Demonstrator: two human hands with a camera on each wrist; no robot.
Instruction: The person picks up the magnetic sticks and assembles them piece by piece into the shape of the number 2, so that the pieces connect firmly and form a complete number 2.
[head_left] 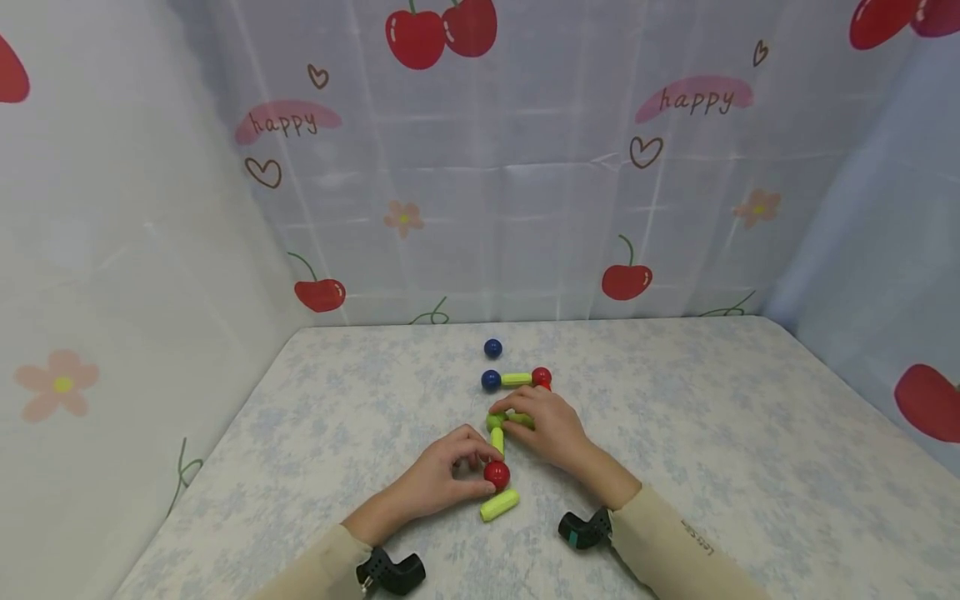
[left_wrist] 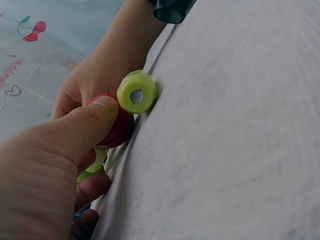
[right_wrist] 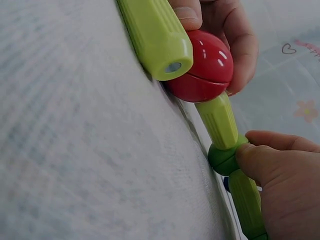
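Note:
My left hand (head_left: pixel 438 475) holds a red ball (head_left: pixel 497 475) between thumb and fingers. A yellow-green magnetic rod (head_left: pixel 497 442) runs from that ball to a green ball (head_left: pixel 495 422), which my right hand (head_left: pixel 551 427) pinches between thumb and finger. Another yellow-green rod (right_wrist: pixel 245 200) extends from the green ball beneath the right hand. Nearest me lies a separate yellow-green rod (head_left: pixel 500 505), close to the red ball; its metal-tipped end (left_wrist: pixel 136 97) shows in the left wrist view. Whether it touches the ball is unclear.
Beyond the right hand, a blue ball (head_left: pixel 491 381), a yellow-green rod (head_left: pixel 516 379) and a red ball (head_left: pixel 542 377) form a row, with a red piece (head_left: pixel 545 387) below. A single blue ball (head_left: pixel 492 348) sits farther back. Printed curtains surround the table (head_left: pixel 360 400).

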